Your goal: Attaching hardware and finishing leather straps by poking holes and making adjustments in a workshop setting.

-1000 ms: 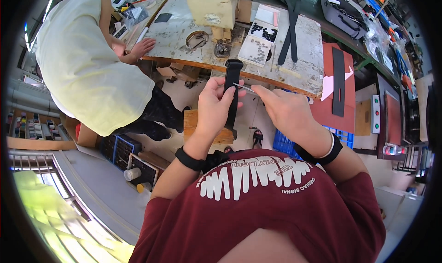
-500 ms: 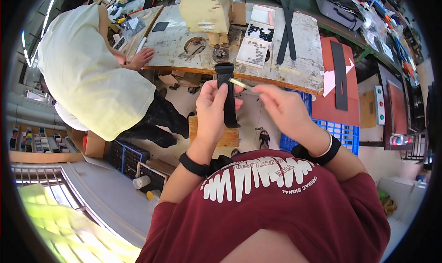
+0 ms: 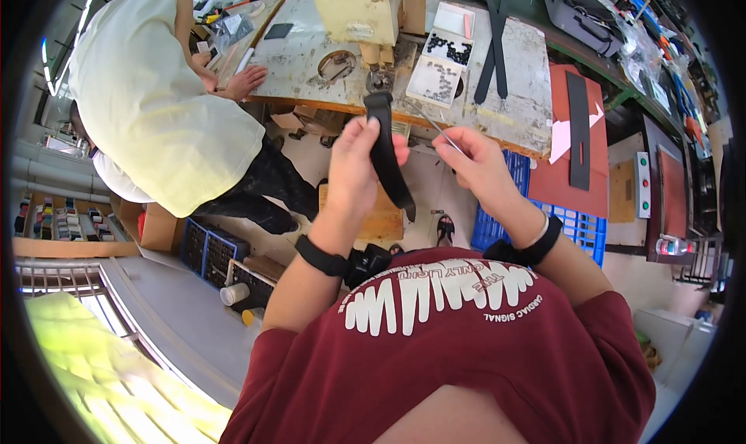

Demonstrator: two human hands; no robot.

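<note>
A black strap point(image 3: 388, 168), its upper end folded over, hangs down from my left hand point(image 3: 353, 164), which pinches it between thumb and fingers. To the right, my right hand point(image 3: 483, 168) is closed round a thin, pointed metal tool point(image 3: 435, 127). That tool slants up and left, its tip near the bench edge and apart from the strap; its exact kind is unclear. Both hands are held just short of the workbench point(image 3: 299, 63). Beyond them, a white compartment box point(image 3: 431, 87) of small black and grey pieces lies on the bench, beside two crossed black straps point(image 3: 491, 59).
A cream-coloured machine point(image 3: 357, 17) stands on the bench straight ahead. At left, a person in a pale top point(image 3: 163, 110) leans over the bench, one hand point(image 3: 247, 80) on it. Blue crates point(image 3: 571, 222) and a reddish board point(image 3: 594, 184) with a black strip are at right.
The strap has turned, showing a narrower, curved side. My right hand has drawn slightly down and right, and the tool now points up and left, farther from the strap.
</note>
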